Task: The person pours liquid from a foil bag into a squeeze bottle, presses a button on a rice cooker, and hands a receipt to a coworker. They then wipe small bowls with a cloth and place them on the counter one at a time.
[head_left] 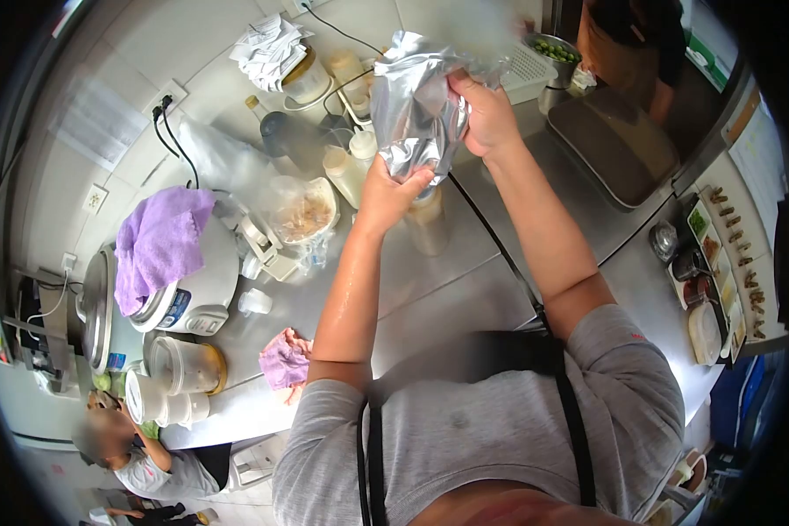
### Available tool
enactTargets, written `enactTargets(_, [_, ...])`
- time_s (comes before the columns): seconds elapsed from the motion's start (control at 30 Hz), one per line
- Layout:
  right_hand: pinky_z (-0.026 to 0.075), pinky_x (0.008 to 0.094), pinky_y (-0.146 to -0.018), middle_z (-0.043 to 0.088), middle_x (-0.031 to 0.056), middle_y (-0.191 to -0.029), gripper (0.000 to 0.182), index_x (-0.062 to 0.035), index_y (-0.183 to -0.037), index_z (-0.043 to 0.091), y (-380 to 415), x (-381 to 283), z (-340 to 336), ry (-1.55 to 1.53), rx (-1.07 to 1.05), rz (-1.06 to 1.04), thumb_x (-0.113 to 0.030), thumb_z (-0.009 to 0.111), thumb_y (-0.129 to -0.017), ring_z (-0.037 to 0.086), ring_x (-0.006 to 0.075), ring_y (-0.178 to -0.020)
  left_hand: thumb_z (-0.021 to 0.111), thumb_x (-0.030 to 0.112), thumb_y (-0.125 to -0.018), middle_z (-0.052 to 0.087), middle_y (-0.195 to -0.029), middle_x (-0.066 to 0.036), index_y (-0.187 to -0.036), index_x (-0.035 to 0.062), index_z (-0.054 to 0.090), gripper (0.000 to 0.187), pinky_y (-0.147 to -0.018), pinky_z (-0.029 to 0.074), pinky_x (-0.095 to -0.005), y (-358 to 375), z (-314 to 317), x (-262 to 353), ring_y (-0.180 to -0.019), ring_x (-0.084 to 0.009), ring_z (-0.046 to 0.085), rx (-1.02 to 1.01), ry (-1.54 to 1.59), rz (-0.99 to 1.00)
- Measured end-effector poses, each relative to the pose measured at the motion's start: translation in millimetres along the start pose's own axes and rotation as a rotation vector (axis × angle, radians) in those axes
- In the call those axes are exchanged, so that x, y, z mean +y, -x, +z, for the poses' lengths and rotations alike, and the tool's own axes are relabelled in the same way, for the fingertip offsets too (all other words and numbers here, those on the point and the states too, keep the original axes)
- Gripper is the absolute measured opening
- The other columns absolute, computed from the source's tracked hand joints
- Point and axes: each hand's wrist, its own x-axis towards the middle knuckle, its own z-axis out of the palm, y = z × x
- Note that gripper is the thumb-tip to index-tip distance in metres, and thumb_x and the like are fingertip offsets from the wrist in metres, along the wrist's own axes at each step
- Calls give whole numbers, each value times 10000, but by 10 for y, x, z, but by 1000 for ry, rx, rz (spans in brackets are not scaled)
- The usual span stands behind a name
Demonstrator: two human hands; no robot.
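Observation:
A shiny, crumpled silver foil bag (412, 105) is held up over the steel counter. My left hand (387, 197) grips its lower end, thumb pressed on the foil. Higher up on the right side, my right hand (486, 114) is closed on the same bag, thumb on top. Directly under the bag's lower end stands a clear container (428, 228), partly hidden by the foil and my left hand. White-capped squeeze bottles (342, 173) are just left of my left hand.
A rice cooker (210, 294) with a purple towel (162, 241) on it stands left, near plastic tubs (180, 364). A bowl (311, 210) sits by the wall. A dark lid or board (614, 145) and condiment trays (710, 263) are right. Two people (171, 465) (631, 44) are nearby.

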Motion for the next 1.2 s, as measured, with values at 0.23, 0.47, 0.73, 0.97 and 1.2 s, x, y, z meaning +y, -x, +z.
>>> enactTargets(0.23, [394,337,-863,444,118,-1149,964,27,-1194,324,-194,-133,-122,-189,-509,218,-548,691,-513,461,207,-1030,636,98,-698,543,-875,-27,-973,19,465,334,-727,418,-240,6,-28,166,-780,-92,519,-56,-52,-42])
enactTargets(0.47, [393,289,-852,455,104,-1116,768,5,-1149,349,-383,-143,143,-228,-793,186,-280,698,-527,475,181,-1001,642,170,-699,529,-798,2,-904,37,497,284,-679,401,-222,-72,-125,149,-743,-69,481,-139,-95,-97])
enactTargets(0.73, [418,254,-709,514,73,-913,287,-44,-864,452,-314,-121,218,-74,-521,69,0,589,-616,508,121,-801,634,143,-698,532,-833,-8,-973,16,475,342,-690,417,-226,-57,-166,95,-751,-79,494,-165,-122,-83])
enactTargets(0.97, [420,261,-678,525,62,-794,269,-34,-854,461,-143,-150,362,165,-287,7,-2,556,-605,509,123,-756,643,132,-695,512,-801,15,-925,37,475,301,-655,405,-216,-78,-190,-11,-731,-59,466,-208,-55,-89])
enactTargets(1.2, [426,229,-640,543,49,-775,316,-45,-935,452,-191,79,314,-80,-139,-23,-19,573,-644,527,116,-696,637,134,-705,514,-921,-9,-1019,16,446,386,-750,389,-232,-64,-197,-127,-832,-73,468,-177,-35,-84])
